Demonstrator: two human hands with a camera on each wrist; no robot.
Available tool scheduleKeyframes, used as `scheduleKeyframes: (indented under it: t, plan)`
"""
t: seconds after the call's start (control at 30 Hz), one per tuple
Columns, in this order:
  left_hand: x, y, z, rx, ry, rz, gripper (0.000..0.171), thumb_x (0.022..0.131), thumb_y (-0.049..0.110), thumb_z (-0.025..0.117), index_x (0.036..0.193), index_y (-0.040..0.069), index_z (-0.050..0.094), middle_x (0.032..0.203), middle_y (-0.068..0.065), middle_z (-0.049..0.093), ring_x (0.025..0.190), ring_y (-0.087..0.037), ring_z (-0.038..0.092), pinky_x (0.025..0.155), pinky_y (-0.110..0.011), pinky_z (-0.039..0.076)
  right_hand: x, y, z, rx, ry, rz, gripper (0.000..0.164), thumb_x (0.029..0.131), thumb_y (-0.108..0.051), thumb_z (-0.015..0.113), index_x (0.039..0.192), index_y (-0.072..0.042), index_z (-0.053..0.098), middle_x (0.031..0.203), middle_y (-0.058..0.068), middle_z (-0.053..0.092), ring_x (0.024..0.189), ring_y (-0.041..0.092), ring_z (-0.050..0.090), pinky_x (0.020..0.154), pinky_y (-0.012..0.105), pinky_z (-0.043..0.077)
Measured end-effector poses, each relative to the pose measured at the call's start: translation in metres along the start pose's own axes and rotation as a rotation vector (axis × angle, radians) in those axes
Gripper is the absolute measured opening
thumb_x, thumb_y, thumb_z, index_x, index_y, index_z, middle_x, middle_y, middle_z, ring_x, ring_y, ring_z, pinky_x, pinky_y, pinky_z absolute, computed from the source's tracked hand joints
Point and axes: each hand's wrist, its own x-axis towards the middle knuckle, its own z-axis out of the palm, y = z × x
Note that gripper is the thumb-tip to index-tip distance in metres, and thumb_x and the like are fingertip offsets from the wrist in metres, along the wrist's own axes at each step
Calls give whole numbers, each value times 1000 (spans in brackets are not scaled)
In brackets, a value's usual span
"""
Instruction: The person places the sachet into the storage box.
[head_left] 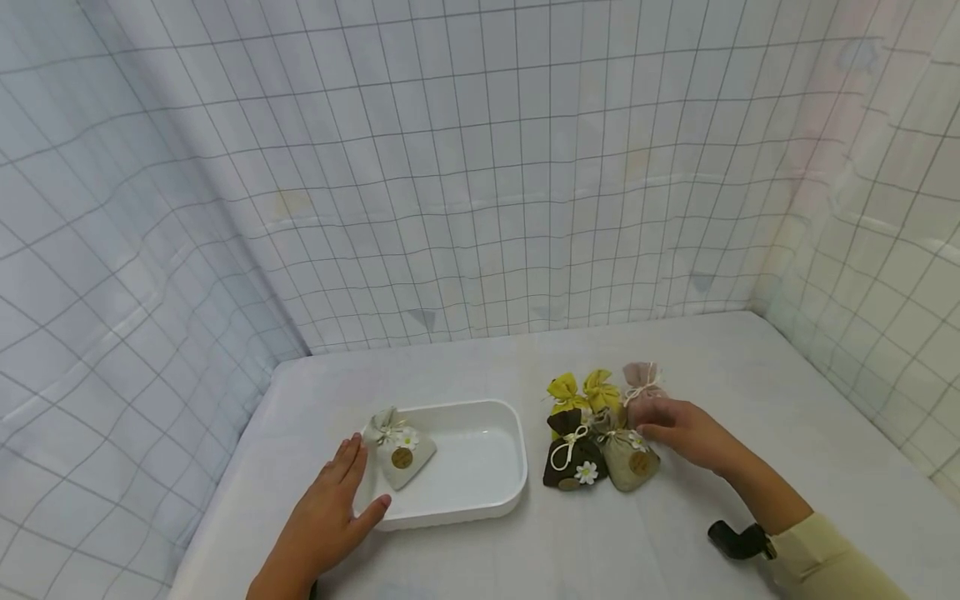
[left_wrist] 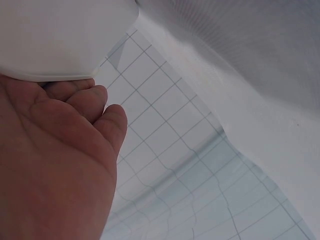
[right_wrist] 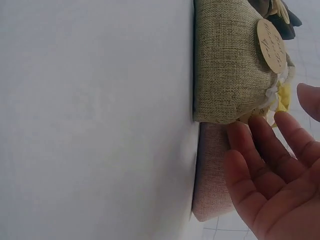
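Observation:
At the left end of a white tray, my left hand rests with its fingers along the rim and its thumb over the front edge. A pale grey cloth sachet with a daisy and round tag lies in the tray's left part. My right hand is at the sachet group, fingers loosely bent and holding nothing. Its fingertips are right by a beige sachet and a pink sachet. The pink sachet is partly hidden behind the hand in the head view.
Left of the beige sachet sits a dark brown sachet with a daisy. Two yellow sachets stand behind these. A black curved object is at the right wrist by the sleeve. Checked white curtains surround the white table.

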Motion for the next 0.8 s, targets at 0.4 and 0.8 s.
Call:
scheduleKeyframes:
  t: [0.4, 0.8]
  plan:
    - [1, 1, -1, -2, -1, 5, 82, 93, 48, 65, 144, -13, 42, 155, -25, 33, 141, -42, 33, 107, -60, 35, 1, -1, 4, 16, -85, 14, 30, 95, -19, 67, 120, -3, 65, 116, 9, 65, 107, 23, 59, 83, 32, 52]
    - [0, 1, -2, -7, -3, 4, 81, 94, 48, 64, 144, -13, 41, 156, -25, 32, 142, -41, 33, 108, -59, 35, 2, 1, 3, 12, -193, 7, 28, 99, -22, 62, 121, -4, 63, 109, 9, 63, 92, 20, 57, 69, 34, 51]
